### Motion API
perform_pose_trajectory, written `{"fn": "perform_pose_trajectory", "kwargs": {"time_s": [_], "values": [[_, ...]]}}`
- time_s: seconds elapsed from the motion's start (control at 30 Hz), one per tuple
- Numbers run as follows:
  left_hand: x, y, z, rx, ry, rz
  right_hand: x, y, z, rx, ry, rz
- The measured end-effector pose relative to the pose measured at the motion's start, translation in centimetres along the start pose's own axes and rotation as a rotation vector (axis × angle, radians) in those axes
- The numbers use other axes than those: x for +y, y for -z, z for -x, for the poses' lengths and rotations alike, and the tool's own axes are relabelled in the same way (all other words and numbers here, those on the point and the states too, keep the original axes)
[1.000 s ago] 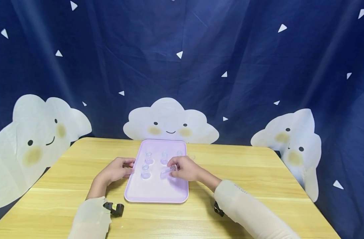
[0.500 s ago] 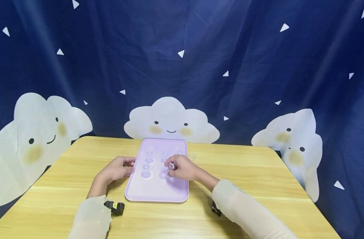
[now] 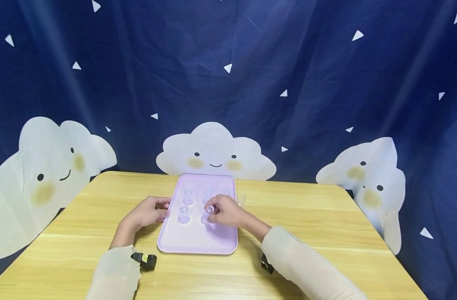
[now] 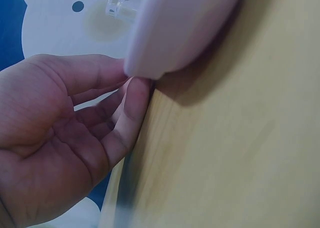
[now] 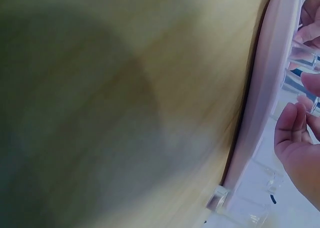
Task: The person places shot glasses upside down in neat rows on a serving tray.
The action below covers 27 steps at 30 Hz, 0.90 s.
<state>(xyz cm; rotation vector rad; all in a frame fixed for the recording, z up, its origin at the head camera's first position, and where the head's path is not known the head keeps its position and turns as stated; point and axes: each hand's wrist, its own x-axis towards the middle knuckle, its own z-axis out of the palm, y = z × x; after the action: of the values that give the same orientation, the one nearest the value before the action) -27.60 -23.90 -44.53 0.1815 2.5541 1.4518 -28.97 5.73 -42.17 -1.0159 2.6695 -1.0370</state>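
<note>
A lilac tray (image 3: 196, 245) lies on the table with small clear cups standing on it in rows. My left hand (image 3: 146, 211) holds the tray's left rim; in the left wrist view, thumb and fingertips meet right at that rim (image 4: 142, 62). Over the tray's right half, my right hand (image 3: 230, 211) pinches a clear cup (image 3: 209, 209) between thumb and fingers. That cup is upright, close over the tray, in line with a near-left cup (image 3: 184, 216). Behind it are a far-left cup (image 3: 188, 198) and a far-middle cup (image 3: 207, 193), partly hidden by my hand.
Another clear cup (image 3: 241, 198) stands on the wooden table (image 3: 307, 233) just right of the tray. A far-right cup (image 3: 226, 191) shows above my right hand. Behind the table hangs a dark blue curtain (image 3: 228, 96) with cloud prints.
My right hand has turned the cup from lying tilted to upright, low over the tray, and shifted slightly left. The left hand keeps its place at the rim.
</note>
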Motion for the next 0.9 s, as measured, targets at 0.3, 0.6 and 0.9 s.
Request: {"fn": "perform_pose_trajectory", "kwargs": {"time_s": [0.3, 0.6, 0.9], "values": [[0.05, 0.05, -0.09, 0.002, -0.012, -0.006, -0.19, -0.22, -0.11, 0.004, -0.032, -0.006], [-0.04, -0.02, -0.11, 0.006, 0.008, -0.013, 0.21, -0.70, -0.24, 0.007, -0.019, 0.001], [0.01, -0.07, -0.05, 0.006, 0.010, -0.015, 0.26, -0.75, -0.12, -0.002, -0.040, -0.018]]}}
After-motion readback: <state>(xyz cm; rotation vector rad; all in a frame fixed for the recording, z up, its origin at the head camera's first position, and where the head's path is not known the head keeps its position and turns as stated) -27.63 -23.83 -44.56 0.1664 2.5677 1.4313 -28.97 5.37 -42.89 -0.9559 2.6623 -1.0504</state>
